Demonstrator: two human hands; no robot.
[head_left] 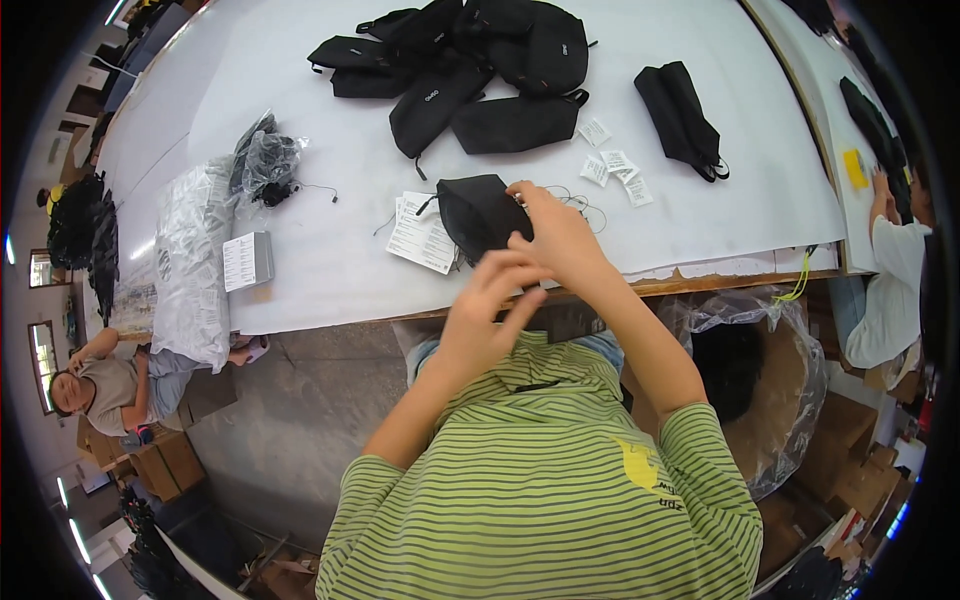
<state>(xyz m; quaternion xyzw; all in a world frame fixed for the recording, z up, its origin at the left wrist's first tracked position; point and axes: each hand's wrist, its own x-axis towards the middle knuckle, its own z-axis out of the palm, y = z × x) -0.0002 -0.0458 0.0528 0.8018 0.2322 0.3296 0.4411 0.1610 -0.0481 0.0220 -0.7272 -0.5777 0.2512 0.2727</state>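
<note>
A small black zip pouch [478,215] lies near the table's front edge, a cord loop sticking out at its left end. My right hand [560,238] grips the pouch's right end between thumb and fingers. Just below it, my left hand [487,318] hovers with bent fingers apart, close to the right thumb, and nothing shows in it. White printed cards [420,236] lie partly under the pouch's left side. Thin dark strings [590,210] curl on the table beside my right hand.
A pile of black pouches [450,70] lies at the far side; another pouch [680,115] is far right. Small white packets [615,165] lie between. Plastic-wrapped stock [190,255] and a card stack [262,260] sit left. A plastic-lined box [800,400] stands below right. Other people are at both sides.
</note>
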